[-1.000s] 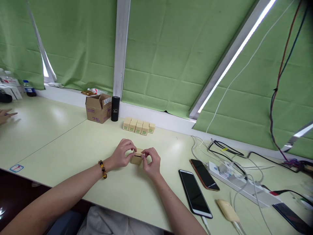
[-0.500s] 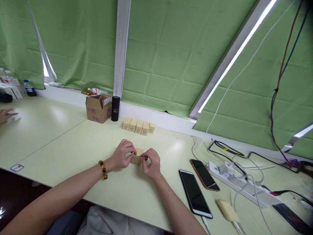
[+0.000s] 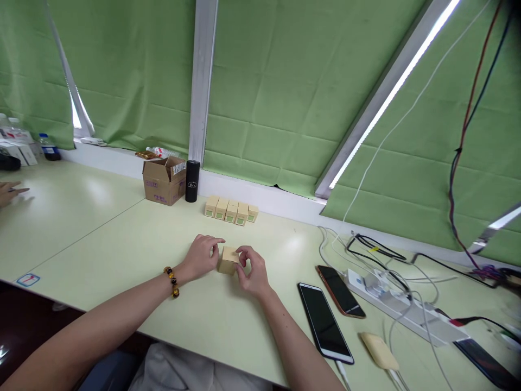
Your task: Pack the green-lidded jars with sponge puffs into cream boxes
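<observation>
A small tan cardboard box (image 3: 227, 264) stands on the table between my hands, its top flat and closed. My left hand (image 3: 202, 254) is just left of the box, fingers apart and index finger stretched toward the top; it holds nothing. At the right side of the box, my right hand (image 3: 253, 272) has thumb and index finger curved around the near right corner, fingertips touching it. Behind, several similar small boxes (image 3: 230, 210) with green labels stand in a row.
An open brown carton (image 3: 163, 183) and a black cylinder (image 3: 192, 182) stand at the back left. To the right lie a white-framed phone (image 3: 325, 321), another phone (image 3: 341, 291), a pale charger (image 3: 379, 350) and a power strip (image 3: 401, 308) with tangled cables. Another person's hand (image 3: 10, 193) rests far left.
My left hand has let go of the box top and drawn back left. My right thumb and index finger have spread apart from their pinch, staying at the box's right side.
</observation>
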Available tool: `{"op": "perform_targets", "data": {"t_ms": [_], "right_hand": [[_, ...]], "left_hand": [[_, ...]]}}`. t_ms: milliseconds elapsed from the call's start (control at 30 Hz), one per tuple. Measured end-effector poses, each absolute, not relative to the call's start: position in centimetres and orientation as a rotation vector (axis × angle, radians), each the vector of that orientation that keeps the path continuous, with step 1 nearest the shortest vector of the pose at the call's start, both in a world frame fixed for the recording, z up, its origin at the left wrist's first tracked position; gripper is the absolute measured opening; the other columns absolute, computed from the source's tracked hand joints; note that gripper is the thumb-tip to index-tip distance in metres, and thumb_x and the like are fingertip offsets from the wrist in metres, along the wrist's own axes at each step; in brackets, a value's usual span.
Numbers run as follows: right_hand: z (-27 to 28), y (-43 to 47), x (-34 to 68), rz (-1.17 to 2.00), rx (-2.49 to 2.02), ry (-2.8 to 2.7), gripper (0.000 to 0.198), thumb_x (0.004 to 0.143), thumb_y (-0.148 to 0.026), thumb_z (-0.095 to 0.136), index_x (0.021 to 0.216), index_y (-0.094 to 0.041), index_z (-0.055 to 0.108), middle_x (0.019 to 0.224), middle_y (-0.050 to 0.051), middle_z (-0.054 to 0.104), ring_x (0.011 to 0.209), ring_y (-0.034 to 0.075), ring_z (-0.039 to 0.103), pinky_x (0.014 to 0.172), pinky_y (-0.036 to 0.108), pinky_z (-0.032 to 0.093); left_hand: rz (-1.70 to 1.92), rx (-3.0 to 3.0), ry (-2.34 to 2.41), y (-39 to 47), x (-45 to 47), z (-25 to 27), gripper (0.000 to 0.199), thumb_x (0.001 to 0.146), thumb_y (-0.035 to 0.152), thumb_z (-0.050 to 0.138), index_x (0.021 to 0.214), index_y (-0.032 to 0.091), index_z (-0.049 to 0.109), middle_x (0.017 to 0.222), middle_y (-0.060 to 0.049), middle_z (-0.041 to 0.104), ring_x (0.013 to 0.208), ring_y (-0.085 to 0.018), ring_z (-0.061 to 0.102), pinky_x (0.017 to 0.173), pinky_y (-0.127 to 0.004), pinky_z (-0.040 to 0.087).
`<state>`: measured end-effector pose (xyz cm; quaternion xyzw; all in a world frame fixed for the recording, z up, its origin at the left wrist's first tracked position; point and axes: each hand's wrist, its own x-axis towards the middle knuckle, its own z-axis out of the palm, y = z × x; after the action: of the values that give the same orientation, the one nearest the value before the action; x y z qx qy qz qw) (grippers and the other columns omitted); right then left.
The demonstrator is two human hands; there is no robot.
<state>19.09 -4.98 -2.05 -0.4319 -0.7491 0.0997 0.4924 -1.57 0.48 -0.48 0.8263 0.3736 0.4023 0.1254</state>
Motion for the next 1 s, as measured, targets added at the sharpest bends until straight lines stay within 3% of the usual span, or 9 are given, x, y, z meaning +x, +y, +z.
{"op": "perform_targets", "data": {"t_ms": [167,267,367,567,733,867,1000], "right_hand": [[-2.6,-3.5,19.9,0.244,-1.402,-1.528,0.035,0.077,-0.023,0.059,0.111,-0.029,0.056,0.062,-0.007,0.051,0.056,0.018,0.049,0.059,0.029,0.035],[-3.1,-2.5,21.0,0.312,-1.597,-1.342,0.028,0.074,-0.026,0.059,0.102,-0.029,0.057,0.06,-0.007,0.054,0.056,0.019,0.052,0.053,0.027,0.03],[-3.3,-2.1,21.6,0.411,-1.527,-1.315,0.019,0.072,-0.027,0.059,0.092,-0.028,0.058,0.057,-0.007,0.052,0.055,0.018,0.051,0.051,0.026,0.031],[-2.5,-3.5,20.6,0.578,-1.147,-1.416,0.021,0.08,-0.025,0.056,0.1,-0.025,0.053,0.052,-0.01,0.049,0.045,0.013,0.043,0.05,0.025,0.032],[-2.4,-4.3,19.7,0.656,-1.063,-1.416,0.013,0.09,-0.035,0.056,0.098,-0.024,0.052,0.052,-0.006,0.062,0.045,0.016,0.055,0.051,0.026,0.042],[-2.7,-3.6,19.6,0.601,-1.137,-1.352,0.019,0.091,-0.039,0.058,0.1,-0.024,0.053,0.064,-0.001,0.07,0.057,0.018,0.065,0.053,0.026,0.047],[-3.2,-2.6,20.2,0.552,-1.256,-1.256,0.027,0.089,-0.037,0.057,0.112,-0.024,0.053,0.095,0.006,0.077,0.084,0.022,0.073,0.06,0.028,0.053]], "left_hand": [[1.146,2.442,1.164,0.8,-1.6,-0.9,0.022,0.082,0.012,0.052,0.082,0.024,0.071,0.078,-0.003,0.075,0.078,-0.024,0.067,0.087,-0.043,0.042],[1.134,2.438,1.213,0.9,-1.7,-1.0,0.021,0.081,0.011,0.053,0.076,0.023,0.068,0.075,-0.002,0.073,0.076,-0.024,0.066,0.086,-0.043,0.042],[1.117,2.437,1.231,1.0,-1.7,-1.2,0.022,0.083,0.012,0.052,0.084,0.024,0.071,0.079,-0.003,0.075,0.079,-0.024,0.067,0.089,-0.044,0.042],[1.069,2.454,1.204,1.1,-1.5,-1.7,0.032,0.088,0.018,0.053,0.113,0.023,0.073,0.078,-0.006,0.073,0.082,-0.028,0.066,0.09,-0.044,0.042],[0.939,2.489,1.154,0.8,-1.4,-1.9,0.045,0.097,0.021,0.042,0.138,0.022,0.058,0.093,-0.009,0.072,0.094,-0.028,0.063,0.092,-0.043,0.042],[0.815,2.46,1.165,0.5,-1.3,-1.8,0.042,0.099,0.019,0.038,0.134,0.024,0.06,0.102,-0.008,0.071,0.101,-0.026,0.061,0.095,-0.042,0.041],[0.776,2.451,1.22,0.6,-1.3,-1.6,0.038,0.094,0.015,0.043,0.126,0.023,0.063,0.085,-0.005,0.068,0.096,-0.025,0.06,0.096,-0.042,0.039]]}}
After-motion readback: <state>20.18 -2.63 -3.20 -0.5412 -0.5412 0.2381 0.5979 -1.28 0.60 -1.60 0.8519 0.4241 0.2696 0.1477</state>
